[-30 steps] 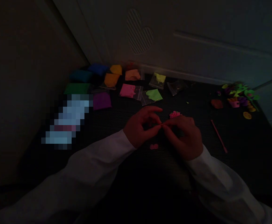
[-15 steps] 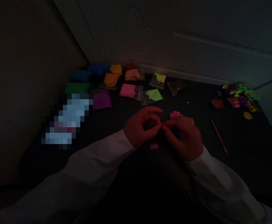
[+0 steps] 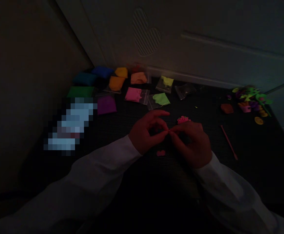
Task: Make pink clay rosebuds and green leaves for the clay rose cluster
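Observation:
My left hand (image 3: pixel 150 131) and my right hand (image 3: pixel 193 141) meet fingertip to fingertip over the dark table. Between their pinched thumbs and forefingers is a tiny pink piece of clay (image 3: pixel 169 131), mostly covered by the fingers. The other fingers of my left hand are loosely curled, one reaching out to the right. Just behind my right hand lies a pink ruffled clay flower (image 3: pixel 183 120) with a bit of green at its edge. In front of the hands, a small flat pink clay piece (image 3: pixel 160 153) with two rounded lobes rests on the table.
Bags of coloured clay, among them a pink bag (image 3: pixel 133 94) and a purple one (image 3: pixel 106 104), line the back and left. A bright pixelated screen (image 3: pixel 71 125) lies left. Rightward are a pink modelling tool (image 3: pixel 229 142), a brown lump (image 3: pixel 227 108) and colourful clay flowers (image 3: pixel 251 97).
Hardly anything differs. Both hands keep the same pinch, with only a very slight shift of the left hand.

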Demonstrator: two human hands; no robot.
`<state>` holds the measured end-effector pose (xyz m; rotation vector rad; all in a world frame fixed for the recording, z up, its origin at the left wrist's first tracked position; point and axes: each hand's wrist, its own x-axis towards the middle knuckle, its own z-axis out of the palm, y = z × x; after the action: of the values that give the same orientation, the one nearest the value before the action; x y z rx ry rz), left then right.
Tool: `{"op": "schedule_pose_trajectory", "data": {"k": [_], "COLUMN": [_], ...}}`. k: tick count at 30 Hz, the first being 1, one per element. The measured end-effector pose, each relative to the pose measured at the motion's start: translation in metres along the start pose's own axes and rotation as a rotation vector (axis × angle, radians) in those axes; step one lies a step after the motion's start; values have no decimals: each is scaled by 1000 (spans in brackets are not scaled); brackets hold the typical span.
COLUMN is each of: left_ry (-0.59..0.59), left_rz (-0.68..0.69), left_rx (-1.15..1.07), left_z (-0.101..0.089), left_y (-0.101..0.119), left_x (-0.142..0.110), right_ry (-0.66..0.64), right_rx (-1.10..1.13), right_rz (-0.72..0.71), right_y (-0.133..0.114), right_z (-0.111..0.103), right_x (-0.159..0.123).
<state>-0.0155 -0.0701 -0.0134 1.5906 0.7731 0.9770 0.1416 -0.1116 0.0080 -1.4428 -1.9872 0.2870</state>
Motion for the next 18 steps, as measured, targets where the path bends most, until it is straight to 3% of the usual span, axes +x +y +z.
{"op": "schedule_pose_trajectory", "data": {"k": [18], "left_ry": [-29], "left_rz": [-21], "left_rx": [3], "left_z": [0], "left_y": [1], "left_x": [0], "right_ry": [-4], "right_rx": [-5], "right_rz": [-16], "right_y": [-1], "right_z": [-1], "right_x": [1]}}
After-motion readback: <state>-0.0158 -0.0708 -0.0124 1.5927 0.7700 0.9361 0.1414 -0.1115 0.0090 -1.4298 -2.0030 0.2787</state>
